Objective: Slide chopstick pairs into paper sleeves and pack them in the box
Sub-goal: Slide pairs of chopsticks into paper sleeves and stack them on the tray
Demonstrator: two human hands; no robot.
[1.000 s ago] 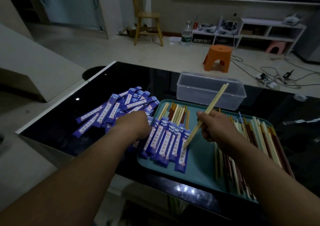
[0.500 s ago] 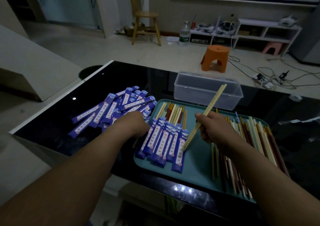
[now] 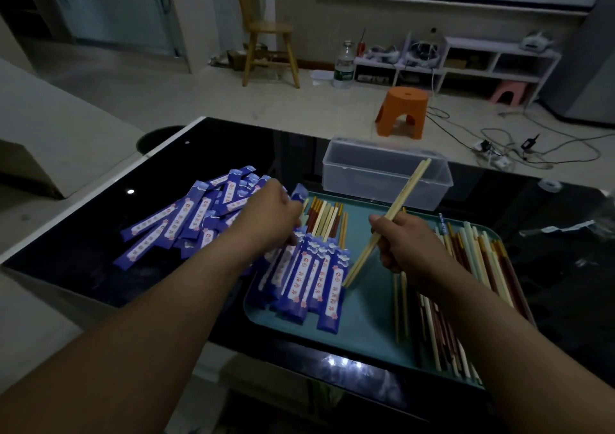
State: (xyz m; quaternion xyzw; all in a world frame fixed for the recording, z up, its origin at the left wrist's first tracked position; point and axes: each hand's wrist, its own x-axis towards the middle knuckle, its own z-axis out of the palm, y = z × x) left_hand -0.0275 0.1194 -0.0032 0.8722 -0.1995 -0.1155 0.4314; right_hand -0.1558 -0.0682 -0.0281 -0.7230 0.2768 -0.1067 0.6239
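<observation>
Two pale wooden chopsticks ride as a pair in the right hand. The fingers are clamped round the lower part, tips slanting down-left over the teal plastic tray, butts up in front of the clear plastic box. They're prob. held flush so both tips enter one mouth together.

The left hand, centre-left of frame, has its fingers curled under & mostly hidden. One blue printed paper sleeve pokes out past the knuckles, so it looks pinched. The heap of empty blue sleeves lies just beside it on the glossy black counter.

Layout reads as supply either side, work in the middle:
- A row of sleeved pairs lies on the tray's left half.
- Loose mixed-colour chopsticks lie on its right half.

Room:
- A bare teal strip runs btwn the two lots, right under the held pair.
- The box sits at upper centre, just behind the tray's far rim, so a short reach.
- The tray's near rim lies close to the counter's near edge, so little slack there.
- Dark open counter at far right.
</observation>
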